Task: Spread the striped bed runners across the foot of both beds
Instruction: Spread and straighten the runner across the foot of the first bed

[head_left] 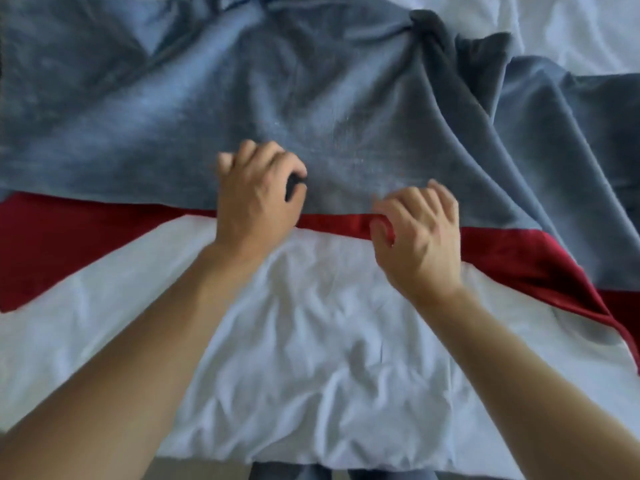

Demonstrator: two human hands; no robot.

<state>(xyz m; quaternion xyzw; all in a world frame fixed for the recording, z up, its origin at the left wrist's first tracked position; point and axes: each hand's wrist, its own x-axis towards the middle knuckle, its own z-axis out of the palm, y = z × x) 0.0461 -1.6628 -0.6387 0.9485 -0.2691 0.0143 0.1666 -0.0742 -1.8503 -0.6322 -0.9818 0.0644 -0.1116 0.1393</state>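
Pinching the bed runner (311,109) at mid-frame, the left hand (258,199) bunches grey cloth; the right hand (420,237), fingers curled, nips its red edge over the white sheet (311,341).

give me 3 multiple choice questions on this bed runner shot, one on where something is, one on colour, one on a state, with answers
1. Where does the bunched knot of the bed runner lie?
A. upper right
B. lower left
C. under the left hand

2. What colour is the band along the runner's near edge?
A. green
B. red
C. yellow

3. What is the right hand doing?
A. lying flat on the white sheet
B. pointing upward
C. pinching the runner's edge

Answers: 1 A, the folds gather toward the top right; 2 B, a red strip borders the grey-blue cloth; 3 C, its curled fingers grip the red edge, while the left hand grips the grey cloth.
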